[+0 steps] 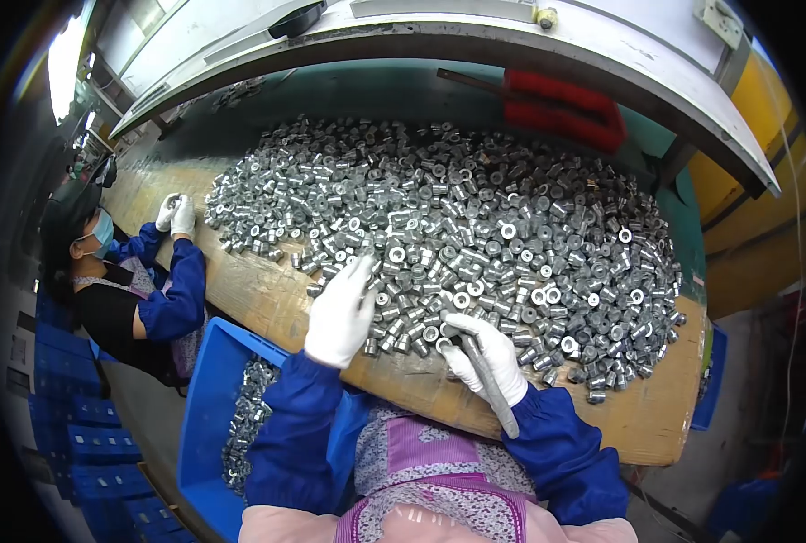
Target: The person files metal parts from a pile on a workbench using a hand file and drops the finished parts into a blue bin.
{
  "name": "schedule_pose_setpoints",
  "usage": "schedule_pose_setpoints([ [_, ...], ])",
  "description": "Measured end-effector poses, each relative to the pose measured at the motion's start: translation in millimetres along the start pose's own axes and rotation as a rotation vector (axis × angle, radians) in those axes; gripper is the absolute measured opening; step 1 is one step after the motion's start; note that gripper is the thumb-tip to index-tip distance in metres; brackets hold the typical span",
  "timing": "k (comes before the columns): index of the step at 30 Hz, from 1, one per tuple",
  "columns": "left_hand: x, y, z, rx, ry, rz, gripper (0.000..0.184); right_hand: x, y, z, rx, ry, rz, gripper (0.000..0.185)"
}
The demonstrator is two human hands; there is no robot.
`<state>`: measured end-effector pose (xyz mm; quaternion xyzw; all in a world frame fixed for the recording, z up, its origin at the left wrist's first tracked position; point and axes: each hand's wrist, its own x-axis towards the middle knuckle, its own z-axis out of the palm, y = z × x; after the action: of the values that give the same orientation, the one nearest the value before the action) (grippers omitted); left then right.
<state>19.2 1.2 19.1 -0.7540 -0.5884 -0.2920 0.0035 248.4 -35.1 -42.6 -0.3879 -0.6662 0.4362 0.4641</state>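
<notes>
A large heap of small silver metal fittings (439,235), many with ring-shaped ends, is spread over the wooden table. My left hand (341,312), in a white glove, lies at the near edge of the heap with its fingers stretched out and the thumb apart. It touches or hovers just over the fittings; which one I cannot tell. My right hand (493,355), also gloved, grips a grey rod-like tool (493,389) that slants down toward my sleeve. One fitting shows by the right fingertips; whether they pinch it is unclear.
A blue bin (205,407) partly filled with fittings stands at my left, below the bare table edge (258,294). On the left a co-worker (140,290) sits with both gloved hands together. A red bin (561,109) lies behind the heap, under a raised shelf (457,41).
</notes>
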Motion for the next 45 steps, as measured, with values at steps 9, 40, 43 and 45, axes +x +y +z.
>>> schedule_pose_setpoints([
  [9,57.2,4.0,28.3,0.165,-0.325,-0.004,0.022,5.3,-19.4,-1.4,-0.227,0.034,-0.084,0.036],
  [40,-52.8,31.7,34.8,-2.316,-0.384,-0.711,0.048,2.9,-11.8,-1.7,-0.146,0.074,-0.222,0.022],
  [43,-54.4,27.3,33.1,-2.366,-0.376,-0.765,0.059,2.1,-8.5,0.8,-0.095,0.125,-0.159,0.027],
  [45,-53.5,28.2,29.5,-2.345,-0.373,-0.825,0.063,2.6,-9.8,0.5,-0.114,0.129,-0.182,0.025],
])
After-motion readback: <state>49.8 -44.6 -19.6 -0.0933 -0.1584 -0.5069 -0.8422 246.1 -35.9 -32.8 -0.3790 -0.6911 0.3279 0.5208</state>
